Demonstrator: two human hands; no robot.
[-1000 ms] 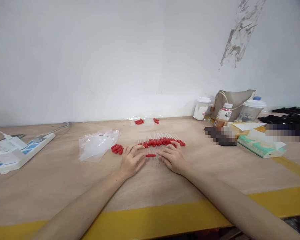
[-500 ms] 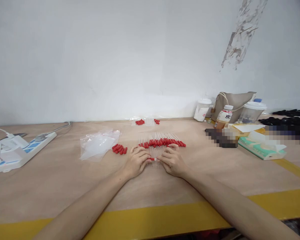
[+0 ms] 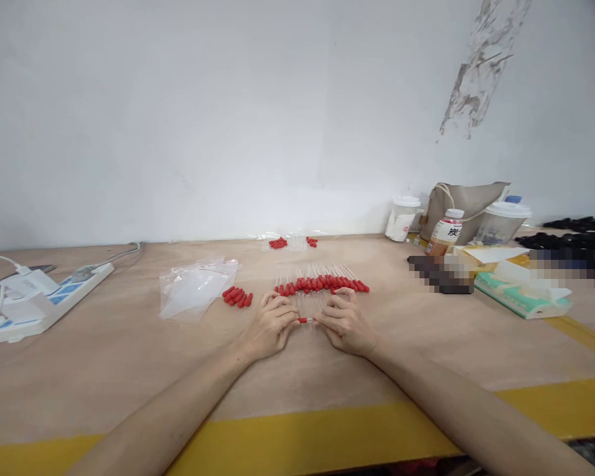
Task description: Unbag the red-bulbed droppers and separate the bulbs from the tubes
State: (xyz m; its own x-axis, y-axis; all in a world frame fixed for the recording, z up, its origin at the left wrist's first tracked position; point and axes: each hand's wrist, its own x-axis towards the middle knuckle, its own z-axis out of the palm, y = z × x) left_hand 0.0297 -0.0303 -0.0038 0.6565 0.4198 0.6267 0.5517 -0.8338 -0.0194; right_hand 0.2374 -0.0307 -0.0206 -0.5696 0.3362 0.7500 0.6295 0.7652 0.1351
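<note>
My left hand (image 3: 274, 322) is closed on a red rubber bulb (image 3: 303, 320). Facing it, my right hand (image 3: 348, 322) pinches a thin clear dropper tube (image 3: 311, 320) that meets the bulb end to end, held level between my fingertips. Beneath and between the hands lie several loose clear tubes (image 3: 307, 304). Just beyond is a row of droppers with red bulbs (image 3: 317, 283), their tubes pointing away from me. Several loose red bulbs (image 3: 237, 296) rest left of my left hand.
Clear zip bags (image 3: 196, 291) lie at left, near a white power strip (image 3: 54, 311). By the wall are bagged red bulbs (image 3: 278, 243). To the right stand a paper cup (image 3: 401, 218), a bottle (image 3: 445, 231), a grey bag (image 3: 469, 205) and a tissue pack (image 3: 520, 294).
Both hands have shifted very slightly toward me, with the bulb and tube still held between them. Nothing else on the table has visibly moved.
</note>
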